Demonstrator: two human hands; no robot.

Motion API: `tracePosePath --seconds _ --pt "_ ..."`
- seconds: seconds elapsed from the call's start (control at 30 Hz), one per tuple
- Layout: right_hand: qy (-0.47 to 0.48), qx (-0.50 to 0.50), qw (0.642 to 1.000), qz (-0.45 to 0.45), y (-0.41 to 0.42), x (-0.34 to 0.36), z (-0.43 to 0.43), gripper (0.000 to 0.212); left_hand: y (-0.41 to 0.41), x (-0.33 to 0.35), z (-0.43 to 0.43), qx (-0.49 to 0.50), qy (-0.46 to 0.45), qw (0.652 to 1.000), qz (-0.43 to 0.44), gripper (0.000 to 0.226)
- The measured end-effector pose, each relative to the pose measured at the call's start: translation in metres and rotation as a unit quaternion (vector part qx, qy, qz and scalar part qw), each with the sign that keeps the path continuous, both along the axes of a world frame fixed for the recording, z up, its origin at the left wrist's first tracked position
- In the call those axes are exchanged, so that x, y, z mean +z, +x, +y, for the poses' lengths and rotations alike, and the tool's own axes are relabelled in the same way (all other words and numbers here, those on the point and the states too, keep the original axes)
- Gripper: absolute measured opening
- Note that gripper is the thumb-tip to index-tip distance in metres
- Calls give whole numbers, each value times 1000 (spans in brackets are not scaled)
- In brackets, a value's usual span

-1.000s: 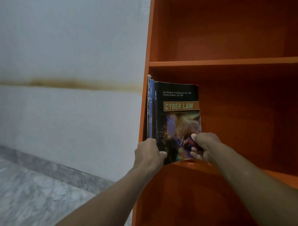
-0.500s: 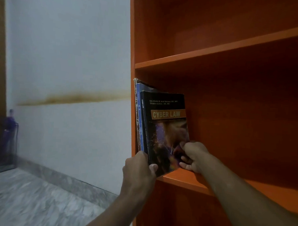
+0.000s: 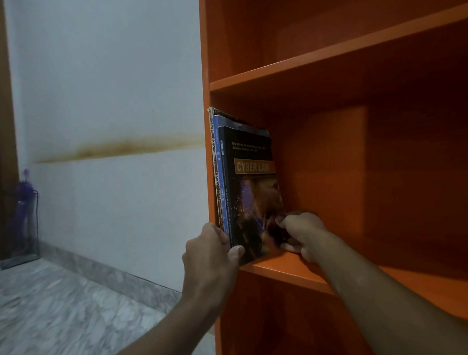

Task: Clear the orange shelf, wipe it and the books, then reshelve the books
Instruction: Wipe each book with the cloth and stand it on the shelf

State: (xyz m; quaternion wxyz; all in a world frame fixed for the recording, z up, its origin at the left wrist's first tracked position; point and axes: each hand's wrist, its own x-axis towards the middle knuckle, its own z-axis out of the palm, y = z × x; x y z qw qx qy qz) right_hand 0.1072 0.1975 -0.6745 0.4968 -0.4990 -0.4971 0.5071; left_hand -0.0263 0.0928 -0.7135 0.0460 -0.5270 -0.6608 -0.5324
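Note:
A few books stand upright at the left end of the orange shelf [image 3: 282, 268], against its side wall. The outermost is a black "Cyber Law" book [image 3: 251, 183]; a blue-spined book [image 3: 217, 139] and a worn one sit behind it. My left hand [image 3: 210, 254] grips the spines at the bottom front corner, thumb on the black cover. My right hand [image 3: 300, 234] reaches inside the shelf and pinches the lower far edge of the black book's cover, which curls slightly there.
The shelf board above [image 3: 340, 51] hangs close over the books. To the books' right the compartment holds nothing. A stained white wall [image 3: 109, 118] and marble floor [image 3: 47, 311] lie to the left, with a wire rack holding a purple object [image 3: 25, 208] in the corner.
The books have slid deeper against the left side wall and stand more upright. Both hands keep their hold. My view has swung, so the shelf sits further right.

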Motion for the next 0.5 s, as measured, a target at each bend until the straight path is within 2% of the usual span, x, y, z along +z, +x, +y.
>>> tracePosePath --seconds 0.27,0.4,0.5 --pt "45 -47 995 -81 -4 -7 -4 7 -3 2 -2 -13 -22 1000 5 22" --pt "69 -69 988 -122 -6 -12 -10 23 -4 0 -9 -24 -33 998 42 15" --pt "81 -86 979 -167 -8 -16 -22 24 -11 -6 -20 -36 -44 996 74 10"
